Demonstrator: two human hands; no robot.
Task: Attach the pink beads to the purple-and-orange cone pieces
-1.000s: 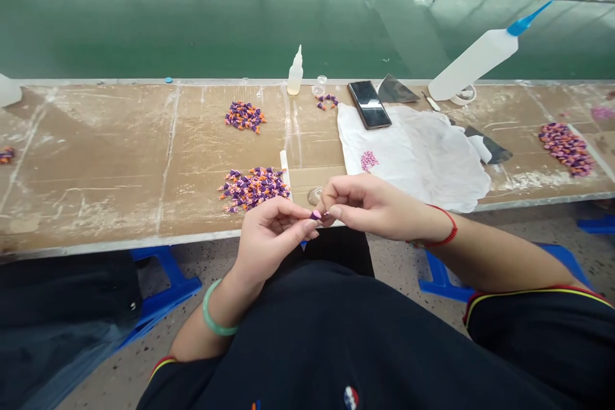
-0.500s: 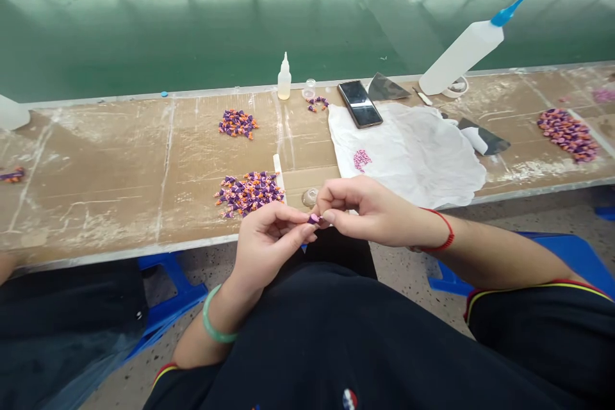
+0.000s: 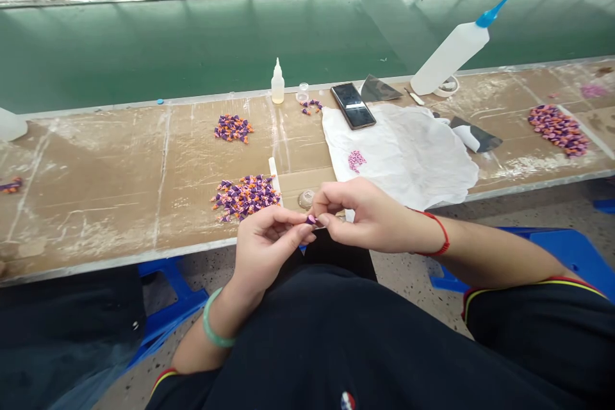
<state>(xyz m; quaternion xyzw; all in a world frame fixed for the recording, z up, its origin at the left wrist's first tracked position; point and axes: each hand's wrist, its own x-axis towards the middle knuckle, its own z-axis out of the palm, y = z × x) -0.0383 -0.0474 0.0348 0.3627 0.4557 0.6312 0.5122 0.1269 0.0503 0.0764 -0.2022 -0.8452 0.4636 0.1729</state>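
Note:
Between thumb and index finger, my left hand (image 3: 269, 240) pinches a small purple and pink figurine (image 3: 311, 220). My right hand (image 3: 353, 214) is closed in a pinch at the figurine's right side; whatever its fingertips hold is too small to make out. Just beyond my left hand lies a pile of purple, orange and pink figurines (image 3: 245, 197) on the table. A small clear round dish (image 3: 306, 198) sits beyond my fingertips. On a white cloth (image 3: 408, 147) to the right are tiny pink pieces (image 3: 356, 161).
A second figurine pile (image 3: 233, 129) lies farther back, near a small dropper bottle (image 3: 277, 82). A phone (image 3: 353, 106) rests on the cloth. A large blue-tipped bottle (image 3: 451, 57) leans by a tape roll (image 3: 448, 86). More figurines (image 3: 558, 131) lie far right. Blue stools (image 3: 571, 262) stand below.
The camera view has shifted slightly, so the table items appear a little further left. Both hands stay together at the figurine, with only slight finger movement.

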